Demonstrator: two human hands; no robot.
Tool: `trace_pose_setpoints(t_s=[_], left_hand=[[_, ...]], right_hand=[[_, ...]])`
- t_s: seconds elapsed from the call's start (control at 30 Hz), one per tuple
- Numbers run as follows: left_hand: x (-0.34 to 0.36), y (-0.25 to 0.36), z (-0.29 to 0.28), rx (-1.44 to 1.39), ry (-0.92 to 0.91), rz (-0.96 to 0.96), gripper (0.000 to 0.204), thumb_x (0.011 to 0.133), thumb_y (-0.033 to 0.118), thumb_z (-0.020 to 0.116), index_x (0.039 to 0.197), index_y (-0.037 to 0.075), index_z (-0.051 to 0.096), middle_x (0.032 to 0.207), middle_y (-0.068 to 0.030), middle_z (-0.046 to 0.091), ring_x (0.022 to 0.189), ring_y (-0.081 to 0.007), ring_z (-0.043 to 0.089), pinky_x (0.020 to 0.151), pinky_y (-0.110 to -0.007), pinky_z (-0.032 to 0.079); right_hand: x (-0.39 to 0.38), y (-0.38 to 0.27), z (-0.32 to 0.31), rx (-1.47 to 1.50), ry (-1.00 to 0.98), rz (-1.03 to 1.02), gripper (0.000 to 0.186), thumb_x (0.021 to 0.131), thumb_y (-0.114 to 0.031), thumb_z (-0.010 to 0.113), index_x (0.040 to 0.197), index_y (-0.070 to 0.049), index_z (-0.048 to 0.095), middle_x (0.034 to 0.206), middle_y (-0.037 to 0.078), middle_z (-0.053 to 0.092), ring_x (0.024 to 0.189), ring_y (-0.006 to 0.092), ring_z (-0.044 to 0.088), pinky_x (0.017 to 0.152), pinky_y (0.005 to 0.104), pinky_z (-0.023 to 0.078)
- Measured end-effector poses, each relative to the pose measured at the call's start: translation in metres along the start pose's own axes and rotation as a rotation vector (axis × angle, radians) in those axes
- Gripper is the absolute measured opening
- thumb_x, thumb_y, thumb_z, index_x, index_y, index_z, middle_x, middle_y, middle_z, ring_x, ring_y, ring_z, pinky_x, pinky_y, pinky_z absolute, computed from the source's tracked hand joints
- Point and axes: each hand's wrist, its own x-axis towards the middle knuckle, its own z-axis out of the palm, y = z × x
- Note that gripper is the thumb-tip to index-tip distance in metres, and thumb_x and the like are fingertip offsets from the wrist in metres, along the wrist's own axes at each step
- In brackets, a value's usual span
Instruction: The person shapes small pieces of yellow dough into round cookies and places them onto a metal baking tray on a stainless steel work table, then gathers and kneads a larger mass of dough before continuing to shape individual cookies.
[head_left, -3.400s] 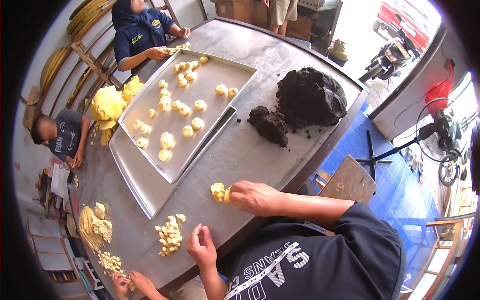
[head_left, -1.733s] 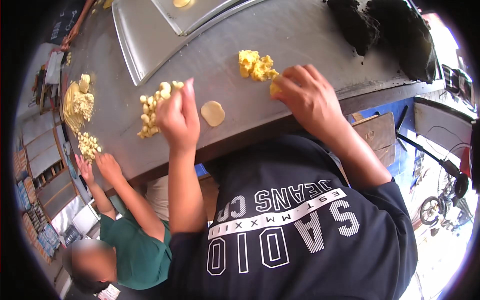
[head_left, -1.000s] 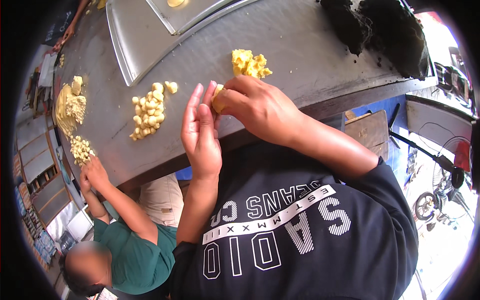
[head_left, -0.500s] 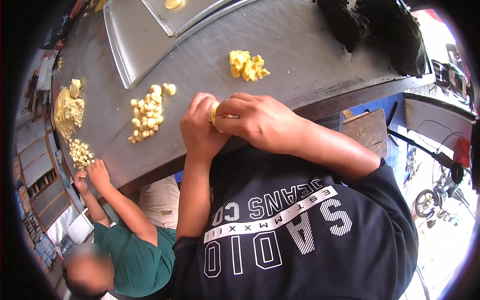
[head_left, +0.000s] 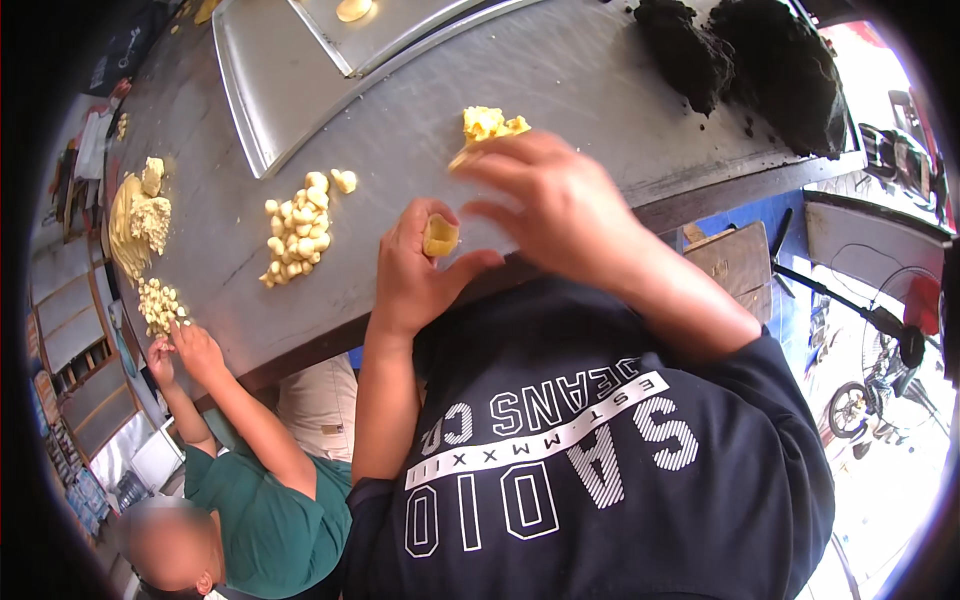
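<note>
My left hand (head_left: 412, 270) is curled around a small piece of yellow dough (head_left: 440, 236) shaped like a hollow cup, its opening turned up. My right hand (head_left: 548, 195), slightly blurred, is above the table's near edge with fingers stretched out and apart. Its fingertips are at the near side of a soft, crumbly yellow lump (head_left: 490, 122), partly covering it; whether they touch it I cannot tell. Left of my hands lies a heap of small pale dough balls (head_left: 298, 235), with one or two set slightly apart.
A metal tray (head_left: 262, 90) stands at the far left, a flat dough piece on it. Black dough-like masses (head_left: 770, 75) fill the far right corner. At left, a co-worker in a green shirt (head_left: 262, 510) handles small dough bits (head_left: 160, 305) beside a larger dough mass (head_left: 135, 225).
My right hand has left the dough piece and moved up and right to the yellow lump. My left hand has turned, so the dough's hollow now shows.
</note>
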Motion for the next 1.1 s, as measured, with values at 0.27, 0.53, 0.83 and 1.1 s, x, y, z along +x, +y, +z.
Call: trace_pose_setpoints(t_s=[0.27,0.53,0.83,1.1], left_hand=[[-0.006,-0.005,-0.002,-0.706,-0.089,-0.232,0.039,0.113,0.035,0.077,0.132,0.003,0.067,0.095,0.0028,0.061,0.082,-0.0043,0.051,0.073,-0.022,0.044],[-0.005,-0.009,0.002,-0.837,-0.035,-0.289,0.043,0.124,0.043,0.048,0.126,0.005,0.068,0.101,-0.0024,0.064,0.081,-0.0095,0.054,0.075,-0.026,0.046],[-0.003,-0.005,0.009,-0.907,0.079,-0.328,0.027,0.109,0.02,0.082,0.125,0.006,0.066,0.103,-0.0005,0.063,0.08,-0.0056,0.053,0.073,-0.024,0.047],[0.0,0.0,0.02,-0.214,0.113,-0.071,0.046,0.066,0.011,0.109,0.093,0.003,0.074,0.08,-0.0066,0.072,0.071,-0.0193,0.07,0.068,-0.034,0.057]], right_hand=[[-0.018,0.035,-0.006,-0.363,-0.062,-0.068,0.015,0.091,-0.014,0.07,0.104,-0.01,0.075,0.1,0.007,0.078,0.101,0.0296,0.071,0.092,0.0427,0.06],[-0.02,0.039,-0.018,-0.109,-0.151,0.002,0.009,0.095,-0.011,0.075,0.104,-0.011,0.077,0.096,0.003,0.071,0.101,0.0291,0.068,0.086,0.044,0.06],[-0.04,0.048,-0.016,-0.289,-0.111,-0.151,0.021,0.097,-0.01,0.076,0.117,-0.011,0.08,0.109,0.005,0.073,0.101,0.0277,0.07,0.085,0.0419,0.061],[-0.032,0.023,-0.02,-0.033,-0.126,0.045,0.022,0.095,-0.006,0.077,0.116,-0.007,0.082,0.105,0.011,0.079,0.098,0.0348,0.075,0.086,0.0447,0.062]])
